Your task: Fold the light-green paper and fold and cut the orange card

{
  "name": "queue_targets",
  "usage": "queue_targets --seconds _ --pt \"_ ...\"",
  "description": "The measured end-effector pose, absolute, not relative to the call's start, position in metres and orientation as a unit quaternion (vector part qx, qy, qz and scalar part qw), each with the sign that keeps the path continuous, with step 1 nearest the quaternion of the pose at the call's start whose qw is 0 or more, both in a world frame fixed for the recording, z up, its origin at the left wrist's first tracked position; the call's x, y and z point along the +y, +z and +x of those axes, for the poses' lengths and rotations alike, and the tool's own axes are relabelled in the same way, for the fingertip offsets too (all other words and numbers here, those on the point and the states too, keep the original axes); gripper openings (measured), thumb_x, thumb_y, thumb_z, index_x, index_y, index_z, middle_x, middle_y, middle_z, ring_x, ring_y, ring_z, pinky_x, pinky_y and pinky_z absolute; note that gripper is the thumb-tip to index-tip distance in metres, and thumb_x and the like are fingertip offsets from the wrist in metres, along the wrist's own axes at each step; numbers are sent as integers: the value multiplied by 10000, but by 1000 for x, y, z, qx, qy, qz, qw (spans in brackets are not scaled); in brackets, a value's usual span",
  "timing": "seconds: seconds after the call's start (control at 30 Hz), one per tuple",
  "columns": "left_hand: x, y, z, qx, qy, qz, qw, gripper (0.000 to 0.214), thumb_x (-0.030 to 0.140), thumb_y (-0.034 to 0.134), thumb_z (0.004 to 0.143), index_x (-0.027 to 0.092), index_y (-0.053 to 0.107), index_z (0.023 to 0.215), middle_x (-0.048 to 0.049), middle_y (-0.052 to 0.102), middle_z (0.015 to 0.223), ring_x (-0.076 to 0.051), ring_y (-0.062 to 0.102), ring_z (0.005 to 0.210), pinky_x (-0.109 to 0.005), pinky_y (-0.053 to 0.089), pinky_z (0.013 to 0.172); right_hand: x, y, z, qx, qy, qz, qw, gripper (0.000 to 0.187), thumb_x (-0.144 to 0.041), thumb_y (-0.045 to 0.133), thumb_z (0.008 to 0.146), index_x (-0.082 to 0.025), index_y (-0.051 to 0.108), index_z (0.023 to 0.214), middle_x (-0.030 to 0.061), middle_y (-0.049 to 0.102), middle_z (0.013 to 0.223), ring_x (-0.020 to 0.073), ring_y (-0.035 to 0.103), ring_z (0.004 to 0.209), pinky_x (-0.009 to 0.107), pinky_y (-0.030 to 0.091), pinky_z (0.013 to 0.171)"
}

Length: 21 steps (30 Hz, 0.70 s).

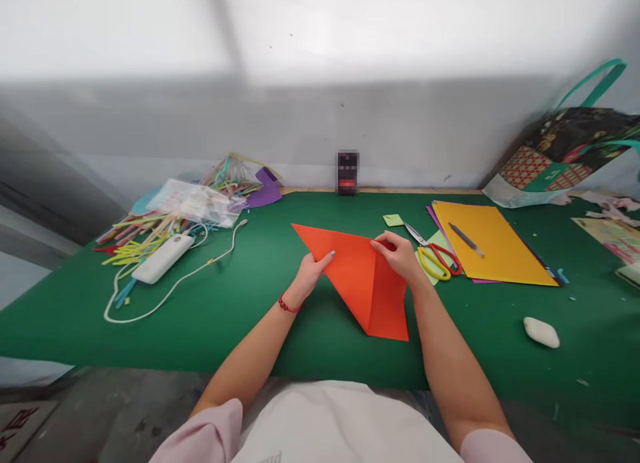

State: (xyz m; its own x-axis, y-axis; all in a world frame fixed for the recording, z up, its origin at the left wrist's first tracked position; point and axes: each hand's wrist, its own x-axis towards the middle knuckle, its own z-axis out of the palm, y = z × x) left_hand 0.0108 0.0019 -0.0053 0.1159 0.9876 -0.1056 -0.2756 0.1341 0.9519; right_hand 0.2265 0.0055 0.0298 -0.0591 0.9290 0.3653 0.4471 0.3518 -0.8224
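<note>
An orange sheet of paper (350, 269) is held up between my two hands over the green table. It is creased, with a triangular part on the left and a strip standing off on the right. My left hand (311, 276) pinches its lower left edge, thumb on top. At the upper edge, near the crease, my right hand (397, 253) pinches the paper between thumb and fingers. Some fingers of both hands are hidden behind the sheet. Scissors with red and yellow handles (437, 261) lie just right of my right hand, on light green paper.
Yellow sheets (500, 246) with a pen (467, 241) on top lie to the right, near a white case (541, 332). Leftward are a white power bank (163, 258), its cable (170, 296) and a heap of coloured paper strips (135, 239). A bag (555, 159) stands back right.
</note>
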Motion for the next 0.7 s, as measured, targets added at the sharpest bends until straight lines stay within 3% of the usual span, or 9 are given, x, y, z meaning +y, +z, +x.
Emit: queue_targets --seconds 0.1,0.13,0.23,0.3,0.33,0.47,0.57,0.7 --pt "10 11 2 459 508 491 539 498 497 697 686 135 632 1021 -161 661 1121 -309 628 1036 -430 531 844 12 40 234 -709 200 -479 476 235 -392 544 807 -210 566 661 -2 601 650 164 547 629 411 442 852" --pt "12 22 -1 471 552 513 459 481 503 653 730 143 609 1047 -160 651 1130 -297 618 1055 -428 522 858 15 46 236 -721 166 -471 481 234 -379 542 816 -213 566 653 -12 599 638 158 546 620 454 404 925" --pt "12 64 -8 483 713 503 69 442 405 567 842 209 479 1228 -135 502 1331 -235 468 1254 -413 410 1017 24 74 238 -744 43 -456 486 240 -345 542 837 -224 569 631 -35 587 606 158 559 642 562 268 1039" --pt "7 93 -6 445 706 542 -99 377 333 548 868 224 479 1222 -118 484 1346 -217 424 1289 -417 354 1063 28 95 233 -752 -29 -444 486 246 -323 540 848 -235 578 622 -34 618 641 175 585 725 604 196 1065" --pt "5 105 -4 420 674 593 -132 306 299 529 883 227 513 1180 -101 539 1286 -204 471 1246 -412 353 1062 28 105 229 -755 -55 -435 488 249 -309 536 853 -238 583 618 -35 634 665 178 593 752 615 162 1077" --pt "5 130 16 365 466 801 -89 220 245 442 930 228 570 1108 -21 699 978 -150 643 919 -367 408 988 23 128 207 -770 -105 -396 488 245 -285 528 872 -244 597 641 -37 658 703 176 605 795 613 109 1103" --pt "14 130 27 393 422 816 -39 187 232 435 931 206 617 967 -10 716 872 -149 650 813 -295 468 808 18 128 198 -768 -103 -398 490 258 -308 516 888 -243 591 650 -33 655 703 174 609 788 608 132 1105" --pt "21 124 32 426 416 803 -35 174 189 488 898 205 613 777 19 706 760 -137 635 714 -283 438 771 18 118 195 -761 -87 -420 486 268 -329 507 897 -240 592 659 -28 646 707 171 611 787 603 142 1109"
